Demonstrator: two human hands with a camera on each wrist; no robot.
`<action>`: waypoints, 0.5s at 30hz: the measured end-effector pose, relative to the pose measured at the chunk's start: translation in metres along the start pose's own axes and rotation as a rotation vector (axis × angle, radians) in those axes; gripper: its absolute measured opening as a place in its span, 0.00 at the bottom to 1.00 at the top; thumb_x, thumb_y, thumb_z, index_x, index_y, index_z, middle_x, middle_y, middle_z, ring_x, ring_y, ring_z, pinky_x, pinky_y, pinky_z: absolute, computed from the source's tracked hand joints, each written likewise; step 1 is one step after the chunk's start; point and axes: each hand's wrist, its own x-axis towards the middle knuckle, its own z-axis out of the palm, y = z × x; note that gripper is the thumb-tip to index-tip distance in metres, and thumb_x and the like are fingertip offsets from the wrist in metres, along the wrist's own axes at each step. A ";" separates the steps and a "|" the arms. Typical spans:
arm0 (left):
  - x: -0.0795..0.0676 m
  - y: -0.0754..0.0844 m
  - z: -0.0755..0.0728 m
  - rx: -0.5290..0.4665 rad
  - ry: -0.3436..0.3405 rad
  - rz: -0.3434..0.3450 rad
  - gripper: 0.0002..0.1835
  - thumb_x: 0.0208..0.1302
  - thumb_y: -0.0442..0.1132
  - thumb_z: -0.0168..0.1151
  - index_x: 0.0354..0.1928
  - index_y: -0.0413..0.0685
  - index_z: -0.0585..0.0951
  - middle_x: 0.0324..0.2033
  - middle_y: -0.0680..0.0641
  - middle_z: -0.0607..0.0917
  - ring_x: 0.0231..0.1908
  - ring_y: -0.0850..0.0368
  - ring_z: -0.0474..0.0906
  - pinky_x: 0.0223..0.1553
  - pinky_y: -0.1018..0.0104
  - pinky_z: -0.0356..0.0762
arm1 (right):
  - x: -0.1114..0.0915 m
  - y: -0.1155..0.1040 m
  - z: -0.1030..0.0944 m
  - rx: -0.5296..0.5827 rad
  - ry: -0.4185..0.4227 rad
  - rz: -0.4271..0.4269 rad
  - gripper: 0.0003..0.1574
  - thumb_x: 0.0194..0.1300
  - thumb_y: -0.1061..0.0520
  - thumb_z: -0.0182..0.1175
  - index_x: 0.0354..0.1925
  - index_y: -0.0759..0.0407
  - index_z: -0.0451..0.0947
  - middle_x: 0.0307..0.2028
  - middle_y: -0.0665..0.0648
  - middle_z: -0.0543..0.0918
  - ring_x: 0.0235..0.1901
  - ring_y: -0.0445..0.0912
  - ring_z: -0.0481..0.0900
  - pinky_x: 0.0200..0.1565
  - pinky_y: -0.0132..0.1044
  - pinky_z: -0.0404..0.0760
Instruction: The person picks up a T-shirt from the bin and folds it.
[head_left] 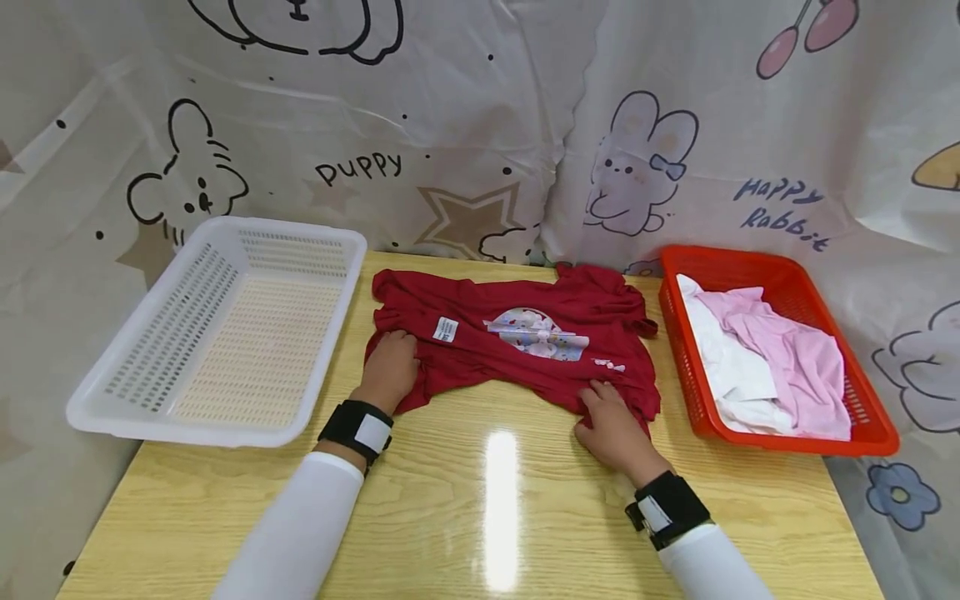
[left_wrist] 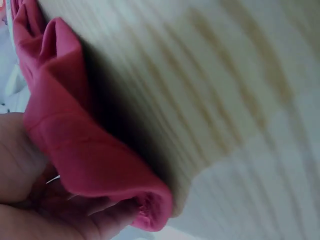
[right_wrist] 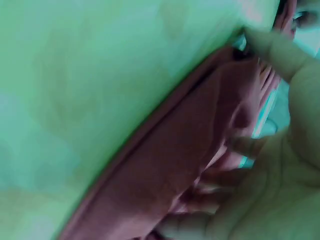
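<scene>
A dark red T-shirt (head_left: 517,287) lies crumpled and spread sideways on the table, with a round printed patch, a white label and a small bow-like trim showing. At its left end my left hand (head_left: 393,367) holds the edge; in the left wrist view the fingers (left_wrist: 107,220) are tucked around the red cloth (left_wrist: 90,145). My right hand (head_left: 611,425) rests on the shirt's lower right part. In the right wrist view its thumb (right_wrist: 275,47) stands apart from the other fingers, which touch the fabric (right_wrist: 165,155); some fingertips are hidden in folds.
On the left stands a white plastic basket (head_left: 318,367) with nothing in it. A red basket (head_left: 678,350) on the right holds a white cloth (head_left: 731,367) and a pink cloth (head_left: 810,367). A printed curtain (head_left: 465,108) hangs behind the wooden table (head_left: 435,500).
</scene>
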 end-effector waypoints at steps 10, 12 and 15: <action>-0.029 0.011 -0.030 -0.203 0.071 0.086 0.07 0.59 0.31 0.58 0.40 0.42 0.77 0.32 0.45 0.78 0.32 0.55 0.73 0.35 0.57 0.77 | -0.002 0.020 -0.020 0.163 0.330 0.035 0.10 0.61 0.66 0.53 0.40 0.64 0.78 0.38 0.63 0.81 0.39 0.53 0.76 0.44 0.54 0.77; -0.034 0.015 -0.040 -0.223 0.039 0.138 0.12 0.59 0.31 0.58 0.46 0.40 0.78 0.35 0.44 0.78 0.35 0.54 0.73 0.39 0.57 0.78 | -0.005 0.019 -0.029 0.190 0.387 0.047 0.10 0.63 0.65 0.52 0.40 0.62 0.78 0.37 0.62 0.81 0.37 0.53 0.76 0.41 0.53 0.77; -0.041 0.019 -0.051 -0.201 -0.084 0.204 0.14 0.59 0.30 0.59 0.47 0.38 0.79 0.36 0.43 0.78 0.37 0.54 0.72 0.43 0.57 0.77 | -0.006 0.016 -0.043 0.209 0.450 0.039 0.11 0.63 0.67 0.49 0.39 0.62 0.78 0.38 0.63 0.80 0.38 0.54 0.75 0.41 0.55 0.76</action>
